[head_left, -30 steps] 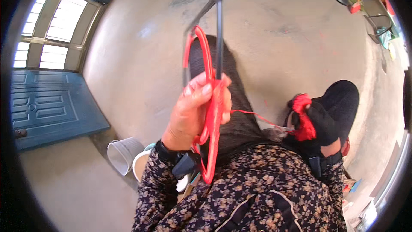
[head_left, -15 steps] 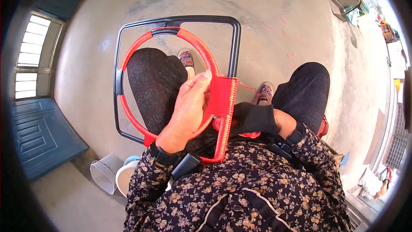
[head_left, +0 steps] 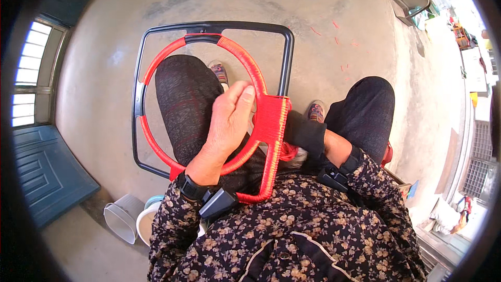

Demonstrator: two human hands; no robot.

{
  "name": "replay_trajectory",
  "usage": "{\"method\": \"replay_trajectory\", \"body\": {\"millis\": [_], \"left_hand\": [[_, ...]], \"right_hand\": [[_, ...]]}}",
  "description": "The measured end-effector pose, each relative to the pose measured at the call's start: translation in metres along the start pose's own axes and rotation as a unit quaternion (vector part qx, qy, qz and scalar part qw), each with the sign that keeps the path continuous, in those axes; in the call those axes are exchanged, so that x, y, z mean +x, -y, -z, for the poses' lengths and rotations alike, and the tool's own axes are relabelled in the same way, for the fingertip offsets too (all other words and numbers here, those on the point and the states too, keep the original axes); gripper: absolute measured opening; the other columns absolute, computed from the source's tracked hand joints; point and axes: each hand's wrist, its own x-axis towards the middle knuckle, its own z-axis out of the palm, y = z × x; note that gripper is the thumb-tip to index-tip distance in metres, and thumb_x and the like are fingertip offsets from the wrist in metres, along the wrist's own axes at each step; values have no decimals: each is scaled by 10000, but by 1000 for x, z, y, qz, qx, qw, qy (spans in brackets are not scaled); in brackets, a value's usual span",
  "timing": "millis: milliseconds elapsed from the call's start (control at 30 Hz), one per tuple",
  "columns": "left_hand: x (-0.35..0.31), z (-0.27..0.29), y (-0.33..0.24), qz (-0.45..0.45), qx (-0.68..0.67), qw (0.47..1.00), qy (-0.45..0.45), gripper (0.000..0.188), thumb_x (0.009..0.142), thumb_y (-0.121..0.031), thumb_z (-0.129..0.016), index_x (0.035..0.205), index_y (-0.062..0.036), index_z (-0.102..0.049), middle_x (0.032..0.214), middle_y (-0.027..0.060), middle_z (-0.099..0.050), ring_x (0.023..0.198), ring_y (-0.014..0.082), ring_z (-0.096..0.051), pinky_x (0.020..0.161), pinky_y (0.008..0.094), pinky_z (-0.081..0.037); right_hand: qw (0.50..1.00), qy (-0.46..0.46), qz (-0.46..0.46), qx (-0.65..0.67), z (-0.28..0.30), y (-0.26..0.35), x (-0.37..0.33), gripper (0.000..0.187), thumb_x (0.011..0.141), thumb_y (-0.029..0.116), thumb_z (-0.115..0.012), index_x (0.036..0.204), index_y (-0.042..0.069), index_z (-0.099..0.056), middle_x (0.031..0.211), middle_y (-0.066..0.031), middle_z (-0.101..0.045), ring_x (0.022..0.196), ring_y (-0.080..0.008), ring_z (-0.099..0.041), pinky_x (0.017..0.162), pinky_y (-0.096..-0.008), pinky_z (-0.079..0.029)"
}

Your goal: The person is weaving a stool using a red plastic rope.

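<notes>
Left hand (head_left: 229, 117) grips black frame (head_left: 286, 62), red-wrapped side rightward, long axis unclear; right hand (head_left: 304, 133) half-hidden, grip can't tell.

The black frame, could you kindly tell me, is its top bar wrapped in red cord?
No, the frame's top bar shows bare black, without any such wrapping.

Lettering: none legible.
No words, labels, brands, numbers or signs can be read in the head view; the items crowded along the upper right edge (head_left: 460, 36) are too small and blurred to tell whether any carry print.
</notes>
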Motion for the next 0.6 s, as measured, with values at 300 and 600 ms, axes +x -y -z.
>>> {"method": "replay_trajectory", "body": {"millis": [300,600], "left_hand": [[-4,-7,-2,-55,4,994,-96,224,921,-90,-525,1096,50,-536,963,87,-621,900,169,-623,779,287,-494],[-11,-6,-18,105,-245,964,6,198,958,-191,-503,1040,-27,-579,919,20,-632,800,80,-611,704,236,-499]], "right_hand": [[929,-160,-67,326,33,40,6,306,866,171,-599,1125,8,-591,1049,-68,-660,909,-155,-617,826,-307,-492],[920,-108,-183,329,38,67,-55,273,819,202,-696,1001,14,-618,846,-35,-652,748,-101,-600,686,-260,-496]]}}
